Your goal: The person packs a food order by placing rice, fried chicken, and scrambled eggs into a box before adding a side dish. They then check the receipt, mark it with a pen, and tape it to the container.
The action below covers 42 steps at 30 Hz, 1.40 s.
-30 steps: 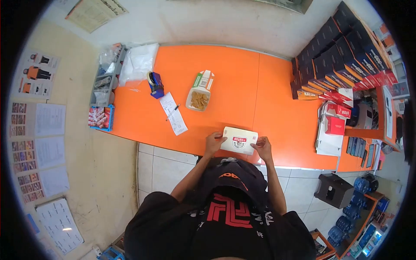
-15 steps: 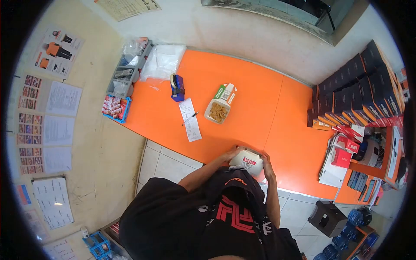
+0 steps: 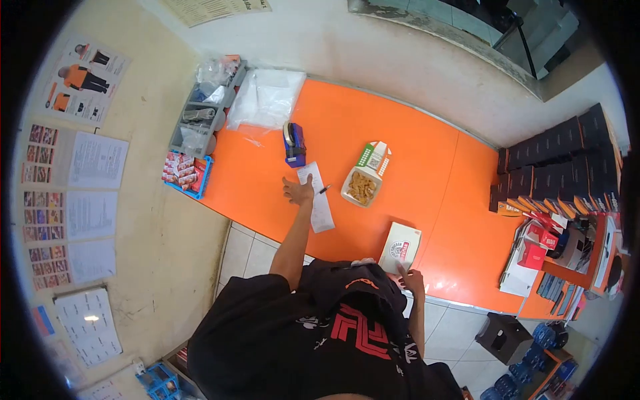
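On the orange table point(image 3: 260, 193), my left hand point(image 3: 299, 191) reaches over the left edge of a long paper receipt point(image 3: 317, 207), fingers spread and holding nothing. A black pen point(image 3: 325, 189) lies on the receipt. Just beyond it stands a blue tape dispenser point(image 3: 294, 148). My right hand point(image 3: 411, 280) is at the near edge, its fingers apart beside the closed white food box point(image 3: 401, 246); one fingertip touches or nearly touches the box's lower corner. An open box of brown food point(image 3: 361, 187), its printed lid point(image 3: 375, 159) folded back, sits between receipt and closed box.
A grey organiser point(image 3: 198, 113) and a blue basket of red sachets point(image 3: 189, 175) line the left edge, beside clear plastic bags point(image 3: 267, 99). Dark boxes point(image 3: 553, 163) are stacked at the right, near a pile of papers point(image 3: 520, 267). A tiled floor lies below the near edge.
My left hand has left the closed box and moved left and forward to the receipt, opening. The closed box now lies turned on the table, and my right hand has loosened from it.
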{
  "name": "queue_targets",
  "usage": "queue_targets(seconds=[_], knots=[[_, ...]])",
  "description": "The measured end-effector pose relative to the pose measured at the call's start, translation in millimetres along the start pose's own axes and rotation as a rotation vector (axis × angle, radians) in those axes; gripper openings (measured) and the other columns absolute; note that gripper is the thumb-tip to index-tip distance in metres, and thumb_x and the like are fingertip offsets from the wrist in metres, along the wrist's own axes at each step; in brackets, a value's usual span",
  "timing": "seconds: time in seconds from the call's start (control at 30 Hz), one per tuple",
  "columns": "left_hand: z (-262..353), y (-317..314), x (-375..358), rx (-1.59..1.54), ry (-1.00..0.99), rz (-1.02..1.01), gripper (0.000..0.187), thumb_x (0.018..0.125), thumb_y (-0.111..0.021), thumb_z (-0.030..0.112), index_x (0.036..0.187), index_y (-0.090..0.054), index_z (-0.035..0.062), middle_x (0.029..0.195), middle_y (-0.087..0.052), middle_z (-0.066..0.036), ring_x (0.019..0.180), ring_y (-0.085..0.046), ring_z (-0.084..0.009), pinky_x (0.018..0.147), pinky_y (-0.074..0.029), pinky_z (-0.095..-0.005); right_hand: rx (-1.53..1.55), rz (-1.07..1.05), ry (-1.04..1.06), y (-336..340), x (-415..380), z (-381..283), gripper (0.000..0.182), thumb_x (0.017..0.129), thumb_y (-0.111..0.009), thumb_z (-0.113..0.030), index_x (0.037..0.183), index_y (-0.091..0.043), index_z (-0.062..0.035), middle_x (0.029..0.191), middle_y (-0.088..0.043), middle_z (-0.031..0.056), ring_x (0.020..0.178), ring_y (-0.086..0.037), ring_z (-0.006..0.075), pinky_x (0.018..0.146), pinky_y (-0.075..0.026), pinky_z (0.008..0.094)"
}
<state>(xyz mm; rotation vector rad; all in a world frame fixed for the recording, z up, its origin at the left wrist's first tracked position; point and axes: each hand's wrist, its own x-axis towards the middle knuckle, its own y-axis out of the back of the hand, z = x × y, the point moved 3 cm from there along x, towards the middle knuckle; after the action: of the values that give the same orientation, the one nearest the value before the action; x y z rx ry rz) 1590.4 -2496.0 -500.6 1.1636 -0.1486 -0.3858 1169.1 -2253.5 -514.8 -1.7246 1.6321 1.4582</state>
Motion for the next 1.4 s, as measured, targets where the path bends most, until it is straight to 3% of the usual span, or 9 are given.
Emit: queue_targets(seconds=[0.17, 0.27, 0.4, 0.63, 0.73, 0.9, 1.1, 1.2, 1.4], knots=[[-39, -71, 56, -0.361, -0.622, -0.313, 0.057, 0.073, -0.077, 0.028, 0.118, -0.05, 0.0071, 0.105, -0.061, -0.01, 0.098, -0.059, -0.029, 0.088, -0.046, -0.0418, -0.105, -0.208, 0.192, -41, 16, -55, 0.054, 0.088, -0.056, -0.052, 0.077, -0.07, -0.0019, 0.067, -0.068, 0.0099, 0.061, -0.066, 0.0176, 0.06, -0.052, 0.0316], [8, 11, -1, -0.776, -0.802, -0.476, 0.032, 0.081, -0.067, 0.006, 0.11, -0.056, -0.0001, 0.104, -0.06, -0.014, 0.1, -0.058, -0.0281, 0.088, -0.046, -0.0401, -0.363, -0.306, 0.512, -78, 21, -91, 0.044, 0.09, -0.057, -0.041, 0.088, -0.069, 0.0006, 0.075, -0.068, 0.0109, 0.07, -0.063, 0.0223, 0.068, -0.05, 0.0366], [36, 89, -55, -0.644, -1.441, -0.242, 0.021, 0.084, -0.058, -0.005, 0.104, -0.059, -0.0038, 0.102, -0.06, -0.019, 0.095, -0.06, -0.0331, 0.081, -0.049, -0.0413, 0.564, -0.359, 0.552, -81, -12, -119, 0.024, 0.089, -0.064, -0.022, 0.103, -0.065, -0.0025, 0.093, -0.067, 0.0114, 0.08, -0.062, 0.0212, 0.075, -0.052, 0.0363], [79, 165, -168, -0.787, -1.145, -1.138, 0.024, 0.086, -0.059, -0.001, 0.11, -0.063, 0.0018, 0.105, -0.062, -0.015, 0.097, -0.061, -0.0224, 0.084, -0.049, -0.0339, 0.493, 0.367, 1.071, -29, -118, -217, 0.059, 0.08, -0.075, -0.013, 0.129, -0.046, 0.0012, 0.115, -0.061, 0.0152, 0.109, -0.058, 0.0215, 0.089, -0.05, 0.0367], [59, 84, -192, -0.637, -1.107, -1.356, 0.036, 0.084, -0.059, -0.001, 0.12, -0.057, 0.0036, 0.115, -0.059, -0.019, 0.105, -0.058, -0.0319, 0.09, -0.046, -0.0361, 0.656, -0.105, 0.668, -58, -67, -181, 0.048, 0.084, -0.07, -0.01, 0.125, -0.05, 0.0026, 0.114, -0.063, 0.0123, 0.102, -0.061, 0.0185, 0.086, -0.051, 0.0341], [28, 59, -199, 0.052, -1.599, -0.738, 0.057, 0.086, -0.06, 0.017, 0.14, -0.042, 0.0139, 0.15, -0.025, -0.016, 0.139, -0.023, -0.0342, 0.11, -0.022, -0.0531, 0.54, 0.069, 0.455, -111, 12, -105, 0.039, 0.085, -0.07, -0.022, 0.11, -0.06, 0.0062, 0.1, -0.068, 0.0153, 0.092, -0.066, 0.0209, 0.08, -0.052, 0.0343], [-20, -7, -193, 0.04, -1.999, -0.778, 0.064, 0.087, -0.059, 0.037, 0.144, -0.037, 0.0162, 0.157, -0.011, -0.01, 0.144, -0.003, -0.0349, 0.115, -0.008, -0.0545, -0.016, 0.048, 0.346, -89, -13, -120, 0.063, 0.074, -0.074, -0.05, 0.103, -0.064, 0.0044, 0.102, -0.066, 0.0218, 0.091, -0.066, 0.0265, 0.076, -0.053, 0.0368], [-10, -17, -199, 0.027, -1.958, -0.774, 0.067, 0.087, -0.057, 0.041, 0.145, -0.034, 0.0155, 0.157, -0.011, -0.01, 0.144, -0.003, -0.0357, 0.115, -0.008, -0.0542, -0.665, 0.363, 0.23, -79, -17, -109, 0.075, 0.07, -0.067, -0.065, 0.105, -0.064, 0.0014, 0.1, -0.067, 0.0175, 0.087, -0.067, 0.0327, 0.073, -0.053, 0.0439], [7, 33, -165, -0.307, -1.742, -0.783, 0.053, 0.09, -0.055, 0.031, 0.136, -0.043, 0.006, 0.147, -0.029, -0.018, 0.136, -0.025, -0.0367, 0.111, -0.021, -0.0526, -0.7, 0.425, 0.269, -66, -40, -168, 0.058, 0.076, -0.067, -0.055, 0.095, -0.065, -0.0007, 0.083, -0.067, 0.0177, 0.076, -0.067, 0.0304, 0.066, -0.052, 0.0412]])
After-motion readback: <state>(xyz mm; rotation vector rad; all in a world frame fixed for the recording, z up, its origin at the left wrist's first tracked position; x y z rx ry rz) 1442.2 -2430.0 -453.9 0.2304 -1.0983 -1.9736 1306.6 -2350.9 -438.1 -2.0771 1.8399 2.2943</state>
